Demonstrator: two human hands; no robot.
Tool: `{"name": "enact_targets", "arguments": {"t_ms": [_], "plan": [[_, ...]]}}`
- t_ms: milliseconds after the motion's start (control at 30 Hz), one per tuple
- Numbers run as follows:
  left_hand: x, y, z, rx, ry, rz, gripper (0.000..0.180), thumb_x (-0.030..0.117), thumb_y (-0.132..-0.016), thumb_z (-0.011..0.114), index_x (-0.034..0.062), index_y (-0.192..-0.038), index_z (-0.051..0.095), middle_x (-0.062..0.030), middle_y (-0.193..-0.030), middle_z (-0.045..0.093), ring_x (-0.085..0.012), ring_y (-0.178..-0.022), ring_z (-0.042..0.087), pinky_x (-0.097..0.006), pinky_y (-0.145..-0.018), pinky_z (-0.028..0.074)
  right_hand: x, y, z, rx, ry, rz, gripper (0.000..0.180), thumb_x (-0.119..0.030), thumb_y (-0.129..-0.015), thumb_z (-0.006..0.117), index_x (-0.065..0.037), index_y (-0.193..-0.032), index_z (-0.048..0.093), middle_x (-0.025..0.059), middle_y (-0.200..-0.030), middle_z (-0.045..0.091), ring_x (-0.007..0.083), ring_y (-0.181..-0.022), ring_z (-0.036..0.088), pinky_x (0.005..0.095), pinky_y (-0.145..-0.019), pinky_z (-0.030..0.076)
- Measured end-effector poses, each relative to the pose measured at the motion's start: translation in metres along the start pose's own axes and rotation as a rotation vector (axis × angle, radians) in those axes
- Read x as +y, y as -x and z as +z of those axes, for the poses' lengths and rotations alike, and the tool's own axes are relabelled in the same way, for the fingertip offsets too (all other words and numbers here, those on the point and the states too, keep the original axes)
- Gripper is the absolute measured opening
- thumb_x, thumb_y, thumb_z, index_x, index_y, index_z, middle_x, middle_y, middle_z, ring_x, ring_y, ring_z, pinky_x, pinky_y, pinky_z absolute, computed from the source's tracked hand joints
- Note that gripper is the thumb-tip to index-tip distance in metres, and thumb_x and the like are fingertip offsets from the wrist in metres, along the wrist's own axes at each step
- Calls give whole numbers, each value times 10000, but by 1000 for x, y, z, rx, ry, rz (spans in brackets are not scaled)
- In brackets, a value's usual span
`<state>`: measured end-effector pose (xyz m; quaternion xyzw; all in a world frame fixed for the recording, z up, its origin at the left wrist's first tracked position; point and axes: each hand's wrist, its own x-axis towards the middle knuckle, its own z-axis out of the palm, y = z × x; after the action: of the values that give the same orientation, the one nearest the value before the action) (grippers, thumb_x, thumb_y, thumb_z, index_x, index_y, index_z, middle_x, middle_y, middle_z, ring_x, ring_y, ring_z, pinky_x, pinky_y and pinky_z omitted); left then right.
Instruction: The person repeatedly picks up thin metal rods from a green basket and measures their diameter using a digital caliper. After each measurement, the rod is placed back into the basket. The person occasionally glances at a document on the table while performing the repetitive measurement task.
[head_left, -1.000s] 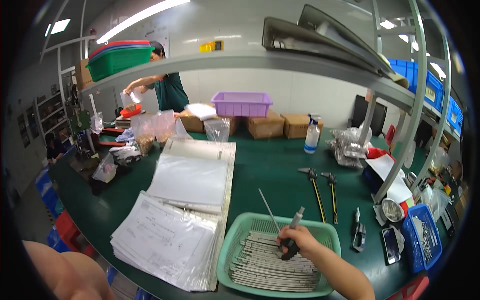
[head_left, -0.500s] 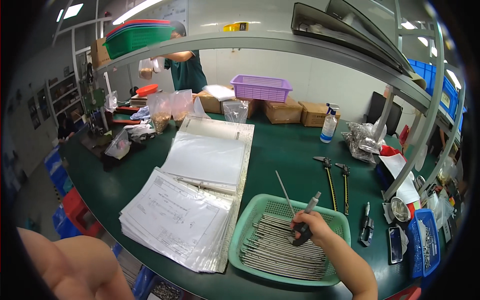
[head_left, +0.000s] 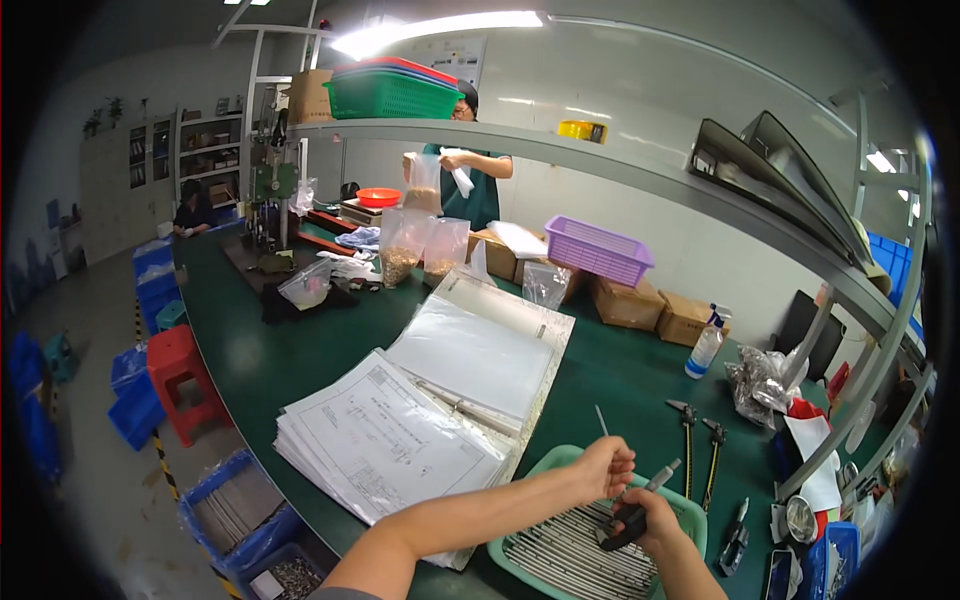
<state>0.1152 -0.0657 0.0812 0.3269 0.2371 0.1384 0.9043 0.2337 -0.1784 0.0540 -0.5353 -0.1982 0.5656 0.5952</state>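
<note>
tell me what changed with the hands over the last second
The left hand came in over the green tray and took hold of a thin rod, next to the right hand. The right hand still grips the dark caliper above the rods.

left forearm reaching in from the lower edge toward the right, left hand curled with fingers pinched together, right hand just right of it and nearer, fingers closed in a grip, wrists close together
</note>
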Motion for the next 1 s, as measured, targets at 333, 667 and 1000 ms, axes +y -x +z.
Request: {"name": "enact_targets", "arguments": {"t_ms": [333,667,1000], "plan": [[-23,-4,-3,-140,-65,-35,177,222,-767,475,94,-644,467,11,-615,472,-85,-545,471,-210,-491,373,-4,8,-1,12,68,-20,135,-107,-728,504,6,-802,513,113,-707,550,193,-532,534,289,-422,450],[-27,-4,-5,-99,-179,9,177,221,-774,489,89,-657,469,13,-630,467,-61,-548,470,-196,-493,372,-1,2,0,-1,-13,-35,149,-96,-739,484,39,-790,522,112,-690,550,182,-492,531,266,-404,452],[-23,-3,-7,-117,-155,-29,198,260,-785,463,88,-689,478,18,-632,470,-62,-539,475,-192,-486,385,-3,9,3,32,-6,-72,119,-80,-716,498,32,-753,508,127,-673,546,196,-501,535,275,-413,462]]}}
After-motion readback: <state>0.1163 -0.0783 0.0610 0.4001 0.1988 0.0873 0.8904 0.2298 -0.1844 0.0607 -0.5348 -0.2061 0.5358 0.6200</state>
